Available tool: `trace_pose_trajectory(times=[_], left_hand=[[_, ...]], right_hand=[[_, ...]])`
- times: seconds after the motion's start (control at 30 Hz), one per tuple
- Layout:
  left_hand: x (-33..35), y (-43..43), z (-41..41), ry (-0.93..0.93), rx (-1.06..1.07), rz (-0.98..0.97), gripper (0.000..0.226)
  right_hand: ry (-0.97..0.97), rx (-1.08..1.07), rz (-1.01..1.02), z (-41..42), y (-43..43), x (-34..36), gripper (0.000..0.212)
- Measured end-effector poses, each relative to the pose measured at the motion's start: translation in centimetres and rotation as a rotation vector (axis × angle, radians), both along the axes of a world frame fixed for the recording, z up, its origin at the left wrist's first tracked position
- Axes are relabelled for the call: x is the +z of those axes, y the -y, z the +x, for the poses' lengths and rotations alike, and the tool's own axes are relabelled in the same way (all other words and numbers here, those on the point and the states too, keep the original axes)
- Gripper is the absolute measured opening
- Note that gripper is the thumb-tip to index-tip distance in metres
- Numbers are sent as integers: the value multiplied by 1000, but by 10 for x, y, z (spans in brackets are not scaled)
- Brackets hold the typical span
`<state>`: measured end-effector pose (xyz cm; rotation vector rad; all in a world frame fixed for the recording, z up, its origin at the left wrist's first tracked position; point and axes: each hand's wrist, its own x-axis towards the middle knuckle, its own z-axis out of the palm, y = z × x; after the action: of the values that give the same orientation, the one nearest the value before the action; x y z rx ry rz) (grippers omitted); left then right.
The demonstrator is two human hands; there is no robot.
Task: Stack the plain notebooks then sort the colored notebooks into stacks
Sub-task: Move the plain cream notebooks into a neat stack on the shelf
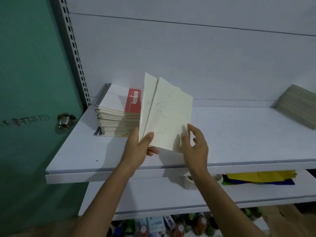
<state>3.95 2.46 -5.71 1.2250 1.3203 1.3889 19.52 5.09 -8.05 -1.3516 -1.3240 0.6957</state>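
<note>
Left hand [138, 147] has its grip clamped on the lower left corner of the plain notebooks [169, 113], thumb on the front, fingers curled behind. At least two thin, flat cream books, fanned slightly apart, matte covers with a few dark specks and faint scratch lines, held tilted up above the front half of the shelf [239, 134]. Right hand [196, 147] is released: fingers loosely spread, tips at the lower right edge of the front cover, not closed round it. Just left of the held books, a stack [118, 117] of thin notebooks lies flat on the shelf; top cover white with a red band printed "Notebook", page edges pale, a few coloured spines showing. At the far right a leaning pile [297, 106] of grey-beige books rests against the back panel. Shelf is smooth white board on a perforated metal upright [75, 48]. Lower shelf carries yellow, blue and green sheets [259, 176] and a tape roll [190, 183]. Green door [25, 82] with a round metal knob [65, 120] on the left.
</note>
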Motion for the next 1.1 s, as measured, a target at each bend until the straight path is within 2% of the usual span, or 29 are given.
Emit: trace_pose_trajectory(times=[0.07,0.1,0.2,0.27,0.43,0.67,0.77,0.83,1.0,1.1], left_hand=[[14,5,28,34,-59,42,24],[21,8,46,56,-98,59,24],[34,16,109,89,-229,91,27],[40,21,153,98,-332,107,20],[49,41,267,116,-547,92,19],[42,67,399,107,-722,87,19],[37,74,441,87,-798,90,26],[31,74,462,66,-790,86,33],[14,60,501,120,-668,57,26],[10,36,520,134,-643,29,29]], right_hand=[[-188,28,-81,39,3,21,51],[-268,71,-114,61,7,33,49],[-464,188,-182,133,26,63,24],[-542,197,-177,185,41,72,18],[-551,95,-66,303,87,78,21],[-530,-115,51,423,148,72,21],[-543,-163,59,463,164,68,24],[-551,-193,82,481,168,65,26],[-563,-221,64,512,153,48,27],[-553,-235,47,531,128,40,30]])
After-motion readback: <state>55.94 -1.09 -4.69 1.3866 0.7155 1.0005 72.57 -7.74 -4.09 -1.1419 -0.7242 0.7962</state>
